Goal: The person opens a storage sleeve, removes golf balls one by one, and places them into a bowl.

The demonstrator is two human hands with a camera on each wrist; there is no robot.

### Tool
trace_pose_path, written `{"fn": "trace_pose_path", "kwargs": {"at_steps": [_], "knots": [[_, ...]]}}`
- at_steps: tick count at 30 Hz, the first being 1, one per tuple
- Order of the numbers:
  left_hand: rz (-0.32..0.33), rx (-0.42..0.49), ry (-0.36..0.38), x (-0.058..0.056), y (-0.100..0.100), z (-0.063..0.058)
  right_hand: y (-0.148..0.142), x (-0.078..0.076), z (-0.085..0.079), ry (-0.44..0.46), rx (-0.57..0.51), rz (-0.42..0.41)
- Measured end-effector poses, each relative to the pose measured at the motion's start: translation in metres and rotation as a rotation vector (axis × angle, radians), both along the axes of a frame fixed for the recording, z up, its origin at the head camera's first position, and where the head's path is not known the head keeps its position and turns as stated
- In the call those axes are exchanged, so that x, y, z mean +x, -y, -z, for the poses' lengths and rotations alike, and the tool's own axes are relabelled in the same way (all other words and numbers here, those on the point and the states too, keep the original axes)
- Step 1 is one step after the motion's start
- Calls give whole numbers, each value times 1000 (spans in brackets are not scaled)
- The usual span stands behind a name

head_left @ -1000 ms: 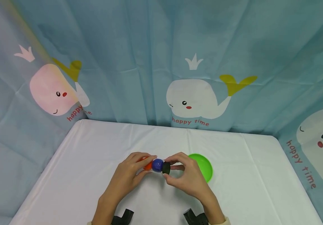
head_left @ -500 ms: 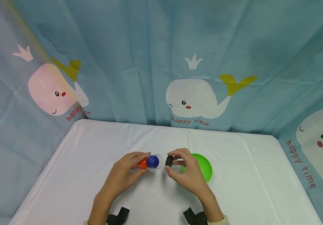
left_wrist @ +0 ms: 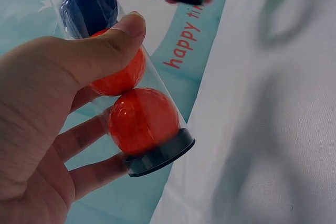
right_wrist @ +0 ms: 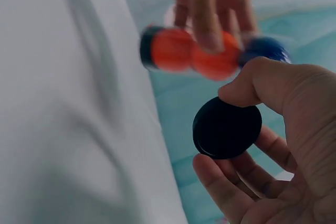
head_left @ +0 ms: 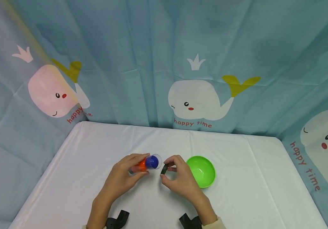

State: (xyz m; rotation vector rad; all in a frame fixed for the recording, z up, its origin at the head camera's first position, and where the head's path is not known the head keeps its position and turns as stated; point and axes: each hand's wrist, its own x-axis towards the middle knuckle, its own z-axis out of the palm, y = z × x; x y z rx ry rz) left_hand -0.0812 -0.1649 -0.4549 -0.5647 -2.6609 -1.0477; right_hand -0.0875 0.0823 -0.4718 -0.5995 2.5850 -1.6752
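Observation:
My left hand [head_left: 121, 175] grips a clear plastic tube [left_wrist: 152, 81] around its side. Inside are a blue ball [left_wrist: 89, 10] at the uncapped end and two orange balls [left_wrist: 144, 121] behind it, dimpled like golf balls. A black cap [left_wrist: 160, 153] closes the tube's other end, as the left wrist view shows. Between thumb and fingertips, my right hand [head_left: 181, 178] pinches a second round black cap [right_wrist: 227, 128]. In the head view this cap sits just right of the tube's open mouth, with a small gap between.
Beside the right hand, a green bowl [head_left: 209, 171] stands on the white-covered table [head_left: 247, 190]. A light blue curtain [head_left: 141, 79] printed with whales hangs behind the table and along its sides. Black camera mounts [head_left: 118, 220] are worn at both wrists.
The right hand's cap has come off the tube's end beside the blue ball. The left hand has shifted left with the tube, and the right hand now covers less of the bowl.

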Motion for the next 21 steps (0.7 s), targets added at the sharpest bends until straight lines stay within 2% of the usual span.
{"fn": "trace_pose_path", "kwargs": {"at_steps": [4,10,15,21], "knots": [[12,6,6,0,-1,0,10,2,9,-8,59,-12],[17,13,7,0,-2,0,15,1,21,-72,196,40],[14,15,7,-1,-1,1,15,0,27,-92,243,74],[26,20,14,-1,-1,2,15,-1,37,-169,269,106]]}}
